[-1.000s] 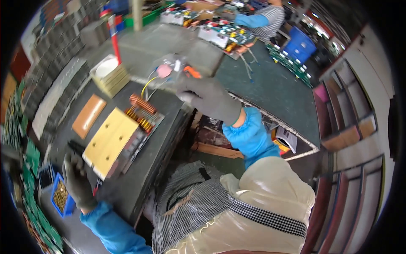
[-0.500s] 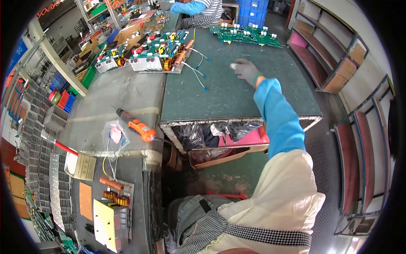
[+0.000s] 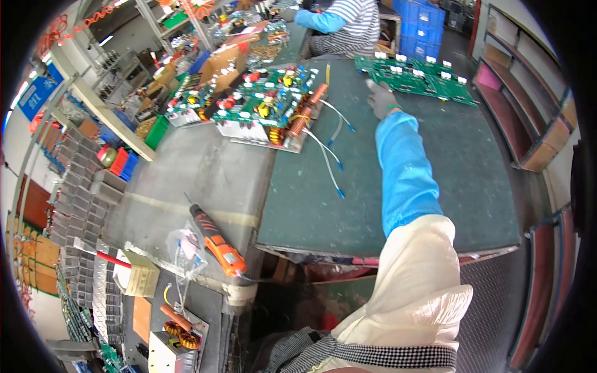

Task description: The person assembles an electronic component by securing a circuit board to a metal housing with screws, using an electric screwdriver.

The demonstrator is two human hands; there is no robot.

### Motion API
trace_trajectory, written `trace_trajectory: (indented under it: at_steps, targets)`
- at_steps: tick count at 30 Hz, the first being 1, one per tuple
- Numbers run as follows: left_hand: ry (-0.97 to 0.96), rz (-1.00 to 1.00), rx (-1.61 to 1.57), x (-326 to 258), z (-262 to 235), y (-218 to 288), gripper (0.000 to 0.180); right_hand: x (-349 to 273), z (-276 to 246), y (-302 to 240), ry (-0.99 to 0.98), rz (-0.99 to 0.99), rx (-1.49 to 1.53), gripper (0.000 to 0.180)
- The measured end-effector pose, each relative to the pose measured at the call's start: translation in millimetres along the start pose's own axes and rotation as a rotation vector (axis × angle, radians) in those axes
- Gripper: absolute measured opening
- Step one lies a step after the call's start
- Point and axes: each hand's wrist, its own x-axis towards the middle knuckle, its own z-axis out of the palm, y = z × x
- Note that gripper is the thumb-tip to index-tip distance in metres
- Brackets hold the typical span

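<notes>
- At the far end of the dark green table [image 3: 323, 217] lie green circuit boards [image 3: 418, 79], overlapping too much for me to count.
- Left of them are two component-laden assemblies [image 3: 267, 102]; four blue tips [image 3: 340, 166] on leads trail from the nearer one.
- One orange electric screwdriver [image 3: 217, 242] lies on the grey table [image 3: 193, 161].
- At lower left are one unit with a pale plate [image 3: 165, 354], two ring coils [image 3: 188, 340] and one red-handled brush [image 3: 114, 260] in a box [image 3: 143, 283].
- My right arm reaches straight forward in a blue sleeve [image 3: 407, 168].
- My gloved right hand [image 3: 382, 101] is at the boards' near-left edge, fingers together and slightly bent; I cannot tell whether they pinch a board.
- The green tabletop is scuffed.
- Beyond it are one co-worker [image 3: 351, 25] in stripes and stacked blue crates [image 3: 420, 28]; shelves [image 3: 525, 105] stand to my right.
</notes>
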Motion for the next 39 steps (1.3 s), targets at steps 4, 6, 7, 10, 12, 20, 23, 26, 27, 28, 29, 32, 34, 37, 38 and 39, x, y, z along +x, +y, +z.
trace_trajectory:
  at_steps: [4, 6, 7, 10, 12, 20, 23, 26, 27, 28, 29, 32, 34, 37, 38, 39]
  targets:
    - [0.037, 0.075, 0.024, -1, -10, 11, 0.031, 58, -61, -14, 0.004, -0.087, -0.070, 0.095]
    - [0.054, 0.098, 0.066, -4, -29, 25, 0.031, 66, -46, -3, 0.037, -0.100, -0.190, 0.093]
    - [0.058, 0.109, 0.083, -3, -37, 31, 0.031, 63, -39, -3, 0.078, -0.130, -0.306, 0.092]
    - [0.083, 0.148, 0.133, -2, -69, 54, 0.030, 24, -14, -11, -0.017, -0.014, -0.197, 0.092]
    - [0.107, 0.169, 0.141, -7, -90, 58, 0.030, -9, -2, -20, -0.091, 0.054, -0.127, 0.091]
    - [0.149, 0.235, 0.124, -9, -109, 29, 0.029, -11, -28, -27, -0.069, 0.020, -0.222, 0.090]
    - [0.150, 0.281, 0.170, -8, -103, 36, 0.029, -26, 1, -13, 0.006, 0.002, -0.121, 0.098]
    - [0.134, 0.318, 0.206, -3, -82, 34, 0.029, -20, 0, -16, 0.060, -0.048, -0.007, 0.107]
    - [0.129, 0.332, 0.219, -2, -75, 35, 0.029, -12, -2, -15, 0.044, -0.060, 0.027, 0.111]
    - [0.122, 0.345, 0.235, 1, -67, 35, 0.029, 0, -5, -15, 0.055, -0.049, 0.027, 0.111]
    - [0.113, 0.353, 0.252, 2, -61, 36, 0.029, 16, -10, -17, 0.075, -0.083, -0.050, 0.108]
    - [0.084, 0.374, 0.308, 8, -48, 41, 0.029, 65, -22, -16, 0.122, -0.131, -0.219, 0.101]
    - [0.071, 0.392, 0.343, 15, -44, 46, 0.029, 83, -15, -8, 0.385, -0.263, -0.455, 0.086]
    - [0.086, 0.431, 0.403, 16, -58, 65, 0.029, 55, 0, -18, 0.366, -0.188, -0.295, 0.076]
    - [0.093, 0.441, 0.419, 15, -65, 70, 0.029, 67, -2, -6, 0.334, -0.197, -0.274, 0.074]
    - [0.097, 0.446, 0.428, 14, -72, 73, 0.029, 62, -4, -3, 0.335, -0.198, -0.281, 0.074]
